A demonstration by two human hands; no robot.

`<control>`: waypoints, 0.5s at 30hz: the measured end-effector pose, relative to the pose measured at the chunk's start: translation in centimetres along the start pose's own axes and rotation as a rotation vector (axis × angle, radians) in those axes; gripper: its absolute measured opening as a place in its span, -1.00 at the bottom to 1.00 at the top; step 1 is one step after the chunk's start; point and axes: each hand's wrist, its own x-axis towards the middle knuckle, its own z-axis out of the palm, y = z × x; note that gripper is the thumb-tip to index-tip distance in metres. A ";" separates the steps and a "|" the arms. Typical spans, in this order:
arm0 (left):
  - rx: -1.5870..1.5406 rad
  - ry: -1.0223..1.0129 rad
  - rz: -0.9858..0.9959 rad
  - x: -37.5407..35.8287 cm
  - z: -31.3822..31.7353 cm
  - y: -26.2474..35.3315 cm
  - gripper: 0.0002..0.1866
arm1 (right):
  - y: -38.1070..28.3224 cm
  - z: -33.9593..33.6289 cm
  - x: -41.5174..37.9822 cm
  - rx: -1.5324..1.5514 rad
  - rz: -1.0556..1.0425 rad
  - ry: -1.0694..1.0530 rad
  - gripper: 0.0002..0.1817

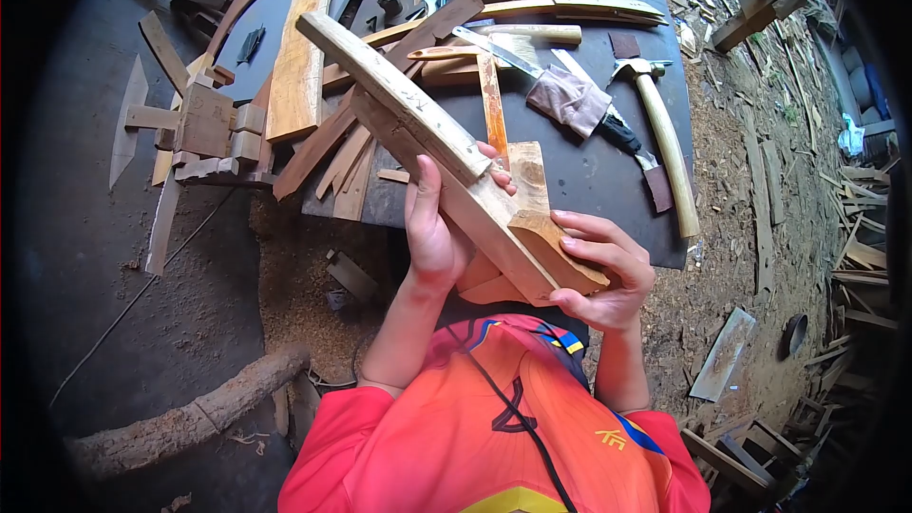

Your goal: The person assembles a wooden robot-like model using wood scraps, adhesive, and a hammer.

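A long wooden piece [465,204] made of joined boards lies tilted across the front of my body, its far end up to the left. My left hand [439,228] is wrapped round its middle, with the thumb on the near side and fingertips showing beyond the top strip. At the lower right end, my right hand [608,271] grips a shaped wooden block [551,242] set against the board, thumb underneath and fingers on top. Another block [528,176] with visible grain stands just behind, touching or close to the piece.
A dark table [608,171] holds a hammer [660,123], a cloth-wrapped saw [570,100], a wooden mallet or handle [537,33] and loose boards [299,66]. A wooden assembly [204,123] stands left; a log [199,418] lies lower left. Scraps cover the ground at right.
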 end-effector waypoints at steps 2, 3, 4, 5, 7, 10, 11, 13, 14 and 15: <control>0.036 0.002 0.030 -0.1 0.0 0.1 -0.34 | 0.2 0.0 -0.2 -0.024 -0.002 0.012 -0.43; 0.064 0.000 0.045 -0.1 0.0 0.2 -0.34 | 0.2 -0.1 -0.3 -0.036 -0.002 0.018 -0.45; 0.092 -0.002 0.058 -0.2 0.1 0.2 -0.33 | 0.2 -0.1 -0.3 -0.037 0.002 0.013 -0.46; 0.079 -0.006 0.076 -0.2 0.3 0.3 -0.35 | 0.2 -0.2 -0.4 -0.038 0.006 0.008 -0.47; 0.055 -0.012 0.112 -0.3 0.8 0.4 -0.38 | 0.2 -0.3 -0.5 -0.019 0.019 -0.002 -0.45; 0.075 -0.061 0.102 -0.3 0.3 0.4 -0.32 | 0.0 -0.1 -0.9 0.066 0.057 0.024 -0.37; 0.079 -0.049 0.091 -0.3 0.3 0.4 -0.32 | 0.0 0.3 -1.0 0.114 0.076 0.062 -0.34; 0.087 -0.027 0.067 -0.4 0.7 0.7 -0.33 | 0.1 0.5 -1.5 0.161 0.115 0.095 -0.26; 0.114 -0.010 0.058 -0.4 1.0 0.9 -0.34 | 0.0 0.6 -1.7 0.171 0.137 0.115 -0.28; 0.142 0.007 0.049 -0.4 1.3 1.1 -0.35 | -0.1 0.8 -1.8 0.180 0.159 0.134 -0.30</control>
